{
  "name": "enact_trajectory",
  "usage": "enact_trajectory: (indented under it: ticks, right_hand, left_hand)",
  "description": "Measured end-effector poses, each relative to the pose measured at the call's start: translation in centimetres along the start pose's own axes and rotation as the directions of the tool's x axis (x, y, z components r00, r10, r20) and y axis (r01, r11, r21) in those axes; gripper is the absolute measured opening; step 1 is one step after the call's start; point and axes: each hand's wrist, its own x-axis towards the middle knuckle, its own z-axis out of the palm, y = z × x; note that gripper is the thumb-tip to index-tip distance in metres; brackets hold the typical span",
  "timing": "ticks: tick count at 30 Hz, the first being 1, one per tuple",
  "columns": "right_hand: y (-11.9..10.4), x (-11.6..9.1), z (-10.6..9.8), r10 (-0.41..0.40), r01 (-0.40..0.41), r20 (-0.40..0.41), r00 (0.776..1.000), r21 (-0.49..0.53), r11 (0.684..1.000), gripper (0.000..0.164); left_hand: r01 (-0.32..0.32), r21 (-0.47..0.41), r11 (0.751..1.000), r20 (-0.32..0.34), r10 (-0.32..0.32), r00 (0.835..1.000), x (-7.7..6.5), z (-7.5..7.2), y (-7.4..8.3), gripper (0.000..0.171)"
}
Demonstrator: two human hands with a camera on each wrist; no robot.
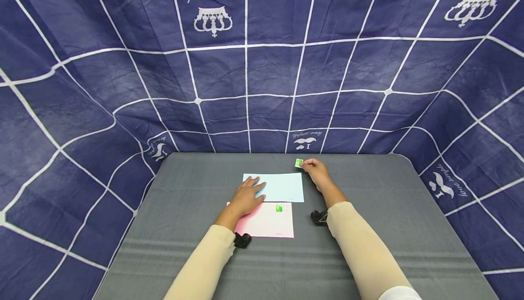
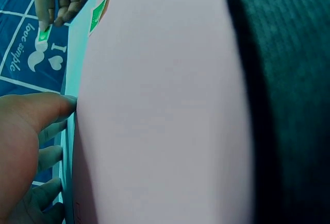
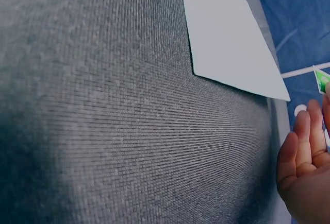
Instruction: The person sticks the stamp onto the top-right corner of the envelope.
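My right hand (image 1: 316, 171) pinches a small green-and-white stamp (image 1: 299, 163) just beyond the upper right corner of a light blue envelope (image 1: 282, 187). With fingers spread, my left hand (image 1: 246, 195) rests on the left part of that envelope. Nearer to me lies a pink envelope (image 1: 266, 222), with a green stamp (image 1: 279, 208) at its upper right; the left hand partly covers its upper left corner. In the left wrist view the pinched stamp (image 2: 44, 34) hangs from the right hand's fingertips. The right wrist view catches only part of this stamp (image 3: 322, 80).
Both envelopes lie flat on a grey cloth-covered table (image 1: 368, 227). A dark blue curtain (image 1: 270, 72) with white grid lines stands behind the table and along both sides. Black wrist cameras (image 1: 242, 240) sit at the cuffs, close above the tabletop.
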Motion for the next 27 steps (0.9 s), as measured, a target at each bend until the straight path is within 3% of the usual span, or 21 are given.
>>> enact_trajectory:
  ticks: [4,10,16,27]
  right_hand:
    - [0.2,-0.3,-0.2,-0.010,0.008,0.040,0.999,0.062,0.998,0.012]
    - [-0.3,-1.0,-0.2,0.079,-0.079,0.076,0.994,-0.001,0.997,0.022]
    - [-0.2,-1.6,0.1,0.079,-0.078,0.107,0.991,-0.013,0.997,0.018]
    - [-0.3,-2.3,0.6,0.035,-0.003,0.137,0.990,-0.225,0.974,0.016]
  left_hand:
    - [-0.008,-0.010,1.000,-0.002,0.008,1.000,0.0,0.0,0.1,0.051]
    - [-0.015,0.006,1.000,-0.009,0.015,1.000,-0.1,-0.1,0.2,0.051]
    - [-0.017,-0.009,1.000,-0.013,0.017,1.000,-0.1,-0.1,0.3,0.051]
    - [-0.006,-0.011,1.000,0.005,0.006,1.000,-0.2,-0.2,0.4,0.052]
